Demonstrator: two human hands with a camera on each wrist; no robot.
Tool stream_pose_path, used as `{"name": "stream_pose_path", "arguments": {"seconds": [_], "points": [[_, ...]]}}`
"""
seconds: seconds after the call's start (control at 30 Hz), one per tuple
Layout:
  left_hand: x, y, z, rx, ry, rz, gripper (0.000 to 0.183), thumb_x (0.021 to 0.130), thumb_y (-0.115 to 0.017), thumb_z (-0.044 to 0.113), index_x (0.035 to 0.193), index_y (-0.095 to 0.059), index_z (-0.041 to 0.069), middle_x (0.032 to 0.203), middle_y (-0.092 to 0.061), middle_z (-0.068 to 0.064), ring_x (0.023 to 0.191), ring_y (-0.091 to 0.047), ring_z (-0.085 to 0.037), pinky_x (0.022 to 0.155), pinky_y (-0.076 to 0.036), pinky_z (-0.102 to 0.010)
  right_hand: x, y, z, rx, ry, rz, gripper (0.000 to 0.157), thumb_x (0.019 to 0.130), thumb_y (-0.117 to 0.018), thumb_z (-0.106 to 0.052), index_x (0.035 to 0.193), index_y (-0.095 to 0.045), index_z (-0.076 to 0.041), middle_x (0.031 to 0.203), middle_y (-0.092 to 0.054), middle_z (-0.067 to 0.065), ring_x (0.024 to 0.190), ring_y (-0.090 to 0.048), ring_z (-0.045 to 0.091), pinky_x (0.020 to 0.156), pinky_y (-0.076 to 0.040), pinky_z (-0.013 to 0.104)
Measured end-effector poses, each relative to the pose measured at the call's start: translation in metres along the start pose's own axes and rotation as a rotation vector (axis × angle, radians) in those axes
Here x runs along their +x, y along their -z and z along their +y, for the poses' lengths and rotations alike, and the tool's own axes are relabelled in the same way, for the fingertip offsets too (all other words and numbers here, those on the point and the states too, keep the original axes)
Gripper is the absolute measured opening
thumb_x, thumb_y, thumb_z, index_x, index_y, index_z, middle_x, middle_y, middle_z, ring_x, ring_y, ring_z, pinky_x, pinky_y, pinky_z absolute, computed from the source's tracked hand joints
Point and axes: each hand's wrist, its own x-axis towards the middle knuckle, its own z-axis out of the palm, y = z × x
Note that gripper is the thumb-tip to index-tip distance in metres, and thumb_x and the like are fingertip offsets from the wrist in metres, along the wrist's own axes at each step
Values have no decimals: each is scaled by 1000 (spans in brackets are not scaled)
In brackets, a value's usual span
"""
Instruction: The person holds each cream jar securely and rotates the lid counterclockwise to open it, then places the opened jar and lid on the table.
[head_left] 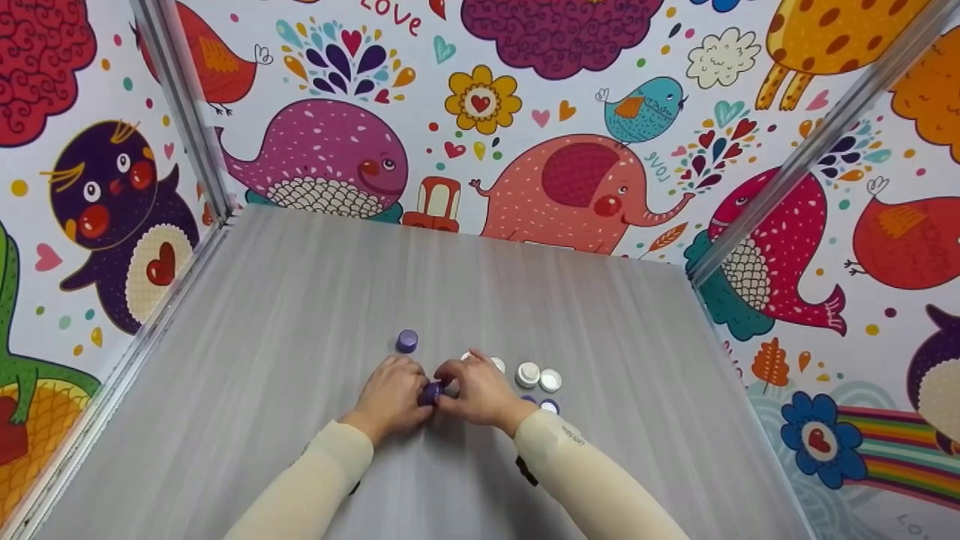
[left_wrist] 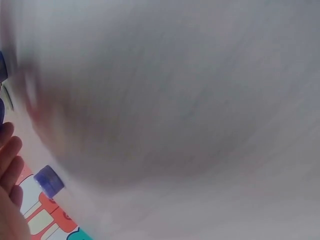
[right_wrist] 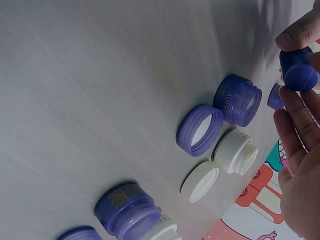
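Observation:
A small purple jar [head_left: 431, 393] stands upright between both hands above the grey table, in the middle of the head view. From its left side my left hand [head_left: 391, 394] grips it. Opposite, my right hand [head_left: 474, 388] has thumb and fingertips at the jar. In the right wrist view the jar [right_wrist: 299, 70] shows as a smooth purple cylinder, with a thumb on top and fingers along its lower side. Beyond the left hand lies another purple jar [head_left: 407, 341], its cap on. The left wrist view catches fingers [left_wrist: 10, 165] at its left edge, near that capped jar [left_wrist: 48, 181].
An open purple jar [right_wrist: 239, 100] and its lid [right_wrist: 200, 130] sit beside an open white jar [right_wrist: 235, 151] and white lid [right_wrist: 200, 181]. Another open purple jar [right_wrist: 127, 210] is farther right. A printed wall [head_left: 450, 165] bounds the table's far edge.

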Motion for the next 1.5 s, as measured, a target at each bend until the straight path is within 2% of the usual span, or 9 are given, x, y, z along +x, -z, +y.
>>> {"name": "stream_pose_path", "arguments": {"seconds": [0.23,0.7,1.0,1.3,1.5], "points": [[1,0,-1,17,-13,16,30,72,-79,39,78,-73,10,82,-66,-1,85,-60,-23,85,-45,-40,1,-1,-2,-36,-45,-11,27,90,-66,-34,104,-73,-12,91,-73,-5,88,-67,13,111,-31,50],[0,1,0,12,-12,26,33,72,-80,40,80,-75,9,80,-65,0,82,-58,-22,84,-45,-39,0,-2,-2,-6,13,18,31,78,-76,-29,104,-69,-15,97,-72,-7,96,-65,9,111,-31,50],[1,2,0,20,-5,12,30,71,-78,37,80,-75,9,83,-67,-2,85,-60,-23,84,-45,-40,1,-4,-3,-40,-29,13,29,88,-65,-35,105,-71,-12,91,-72,-5,90,-66,15,110,-32,50],[1,1,-1,8,-7,22,31,71,-79,39,80,-75,10,80,-65,-1,84,-59,-23,85,-45,-40,1,-5,0,-20,8,10,32,82,-73,-33,107,-69,-14,95,-72,-7,93,-66,11,111,-31,50],[1,3,0,4,-5,24,30,71,-79,37,79,-74,9,81,-66,-2,85,-59,-24,85,-44,-40,-1,-3,-2,-24,-20,12,32,86,-69,-34,110,-70,-12,96,-72,-5,93,-66,14,111,-31,50]]}}
